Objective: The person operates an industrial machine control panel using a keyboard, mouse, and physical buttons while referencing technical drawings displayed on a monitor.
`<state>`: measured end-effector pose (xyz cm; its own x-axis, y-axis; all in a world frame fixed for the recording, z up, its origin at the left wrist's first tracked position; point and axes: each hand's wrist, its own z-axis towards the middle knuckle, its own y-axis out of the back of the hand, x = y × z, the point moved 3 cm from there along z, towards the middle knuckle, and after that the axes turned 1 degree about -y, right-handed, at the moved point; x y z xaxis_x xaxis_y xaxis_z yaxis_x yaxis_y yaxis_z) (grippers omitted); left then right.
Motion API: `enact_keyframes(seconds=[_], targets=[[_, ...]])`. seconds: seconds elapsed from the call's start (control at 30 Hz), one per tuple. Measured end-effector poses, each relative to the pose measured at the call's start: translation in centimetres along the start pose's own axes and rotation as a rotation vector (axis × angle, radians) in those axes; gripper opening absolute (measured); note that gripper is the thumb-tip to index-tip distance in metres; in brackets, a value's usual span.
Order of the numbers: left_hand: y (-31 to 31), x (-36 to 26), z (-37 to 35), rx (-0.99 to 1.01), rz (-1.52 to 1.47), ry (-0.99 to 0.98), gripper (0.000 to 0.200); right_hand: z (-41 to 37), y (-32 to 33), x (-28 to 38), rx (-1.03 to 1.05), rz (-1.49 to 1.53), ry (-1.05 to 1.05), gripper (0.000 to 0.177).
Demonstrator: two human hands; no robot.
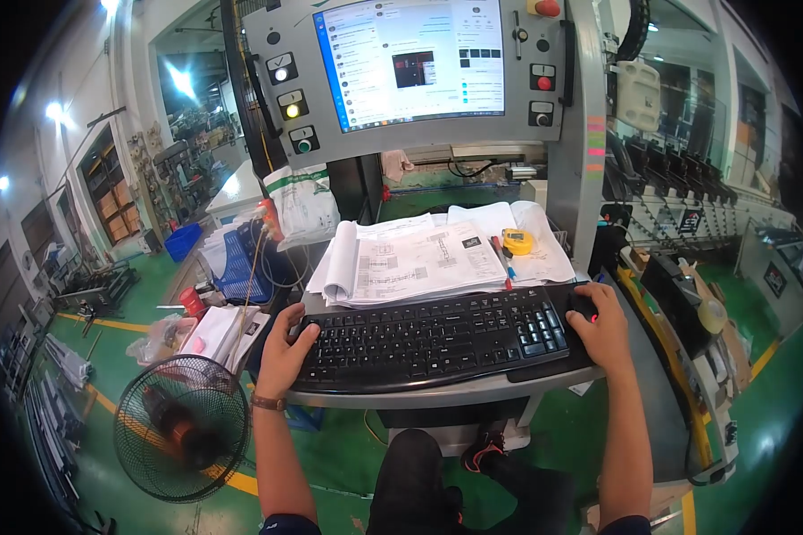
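— At the near edge of the bench [473,390], what lies under the hands?

— One black keyboard [433,337], stretched across most of the bench from left to right. The left hand [285,352] sits at its left end, with the fingers laid on the outermost keys and the thumb along the near side.

— Is that grip closed on anything?

— No. It is loose and fairly wide, with the fingers gently bent. It holds nothing and only touches the keyboard. A brown band [268,403] circles that wrist.

— And the other one?

— The right hand [602,330] is just past the keyboard's right end, cupped over a black mouse [583,303]. Its grip is narrow and wrapped on the mouse, so only the far tip of the mouse shows.

— What is farther back?

— A stack of printed drawings [419,263] lies right against the keyboard's far edge, with the left sheets curled into a roll. A yellow tape measure [517,241] rests on the papers at the far right, and a pen [501,259] lies just beside it.

— Above that?

— A lit screen [415,62] is set in a grey panel, with round buttons on both sides.

— Anything on the floor?

— A round fan [183,428] stands on the green floor at the near left, below the left forearm.
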<state>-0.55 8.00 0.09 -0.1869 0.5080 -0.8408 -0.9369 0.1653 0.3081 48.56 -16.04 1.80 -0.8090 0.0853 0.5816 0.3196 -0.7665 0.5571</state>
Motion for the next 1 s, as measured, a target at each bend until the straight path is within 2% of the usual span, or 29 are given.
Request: enact_keyframes(seconds=[0.37,0.77,1.0], targets=[[0.0,-0.2,-0.1,-0.005,0.009,-0.002,0.065,0.0,0.0,0.2,-0.018,0.025,0.019,0.049],[0.1,0.0,0.0,-0.036,0.062,-0.036,0.063,-0.1,-0.2,-0.6,-0.047,0.002,0.049,0.043],[0.1,0.3,0.0,-0.032,0.053,-0.039,0.063,-0.2,0.2,0.3,-0.067,0.039,-0.003,0.044]])
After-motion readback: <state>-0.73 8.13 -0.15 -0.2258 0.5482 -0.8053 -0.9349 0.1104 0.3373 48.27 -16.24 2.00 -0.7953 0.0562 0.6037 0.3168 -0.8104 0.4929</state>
